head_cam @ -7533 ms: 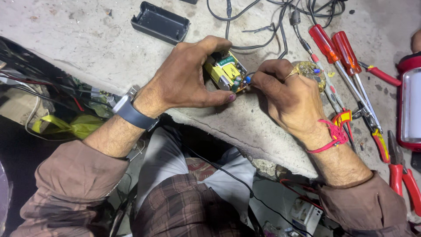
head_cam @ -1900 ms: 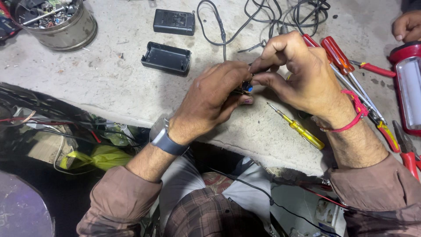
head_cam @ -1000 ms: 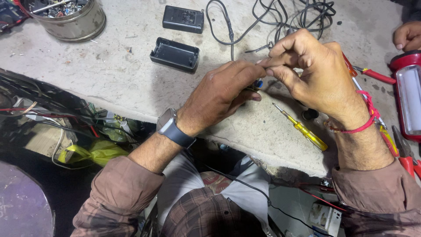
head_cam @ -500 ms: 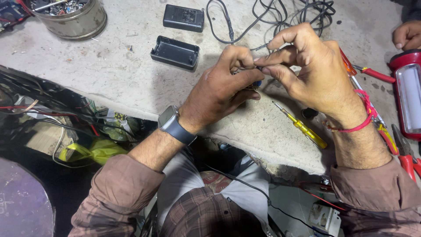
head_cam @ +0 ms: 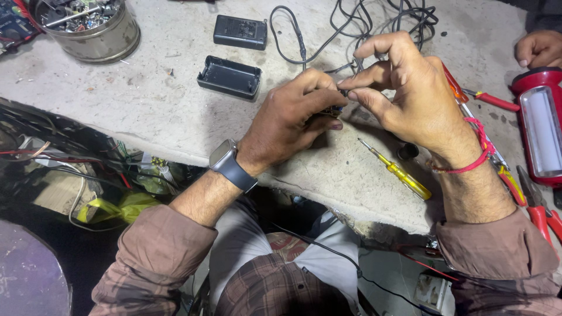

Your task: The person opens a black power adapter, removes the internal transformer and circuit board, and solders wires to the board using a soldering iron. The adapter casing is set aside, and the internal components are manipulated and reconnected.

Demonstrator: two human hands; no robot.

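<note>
My left hand [head_cam: 293, 120] is curled around a small circuit board, which is almost wholly hidden inside the fingers. My right hand [head_cam: 404, 88] meets it from the right, thumb and forefinger pinching a thin wire or small part at the board's edge. Both hands hover just above the grey stone worktop [head_cam: 152, 105]. Below my right hand lies a yellow-handled screwdriver [head_cam: 398, 172]. An open black plastic case half [head_cam: 229, 77] and a second black case part [head_cam: 240, 31] lie to the left of my hands.
A metal tin of small parts [head_cam: 88, 26] stands at the back left. Black cables [head_cam: 374, 17] coil behind my hands. Red-handled tools [head_cam: 530, 199] and a red lamp [head_cam: 541, 126] lie at the right, with another person's hand [head_cam: 540, 48] above them. Tangled wires hang under the bench edge.
The circuit board, plainly visible earlier, is now enclosed in my left hand. My right fingers have closed into a pinch at its edge. The view has drifted, so the tin and case parts show.
</note>
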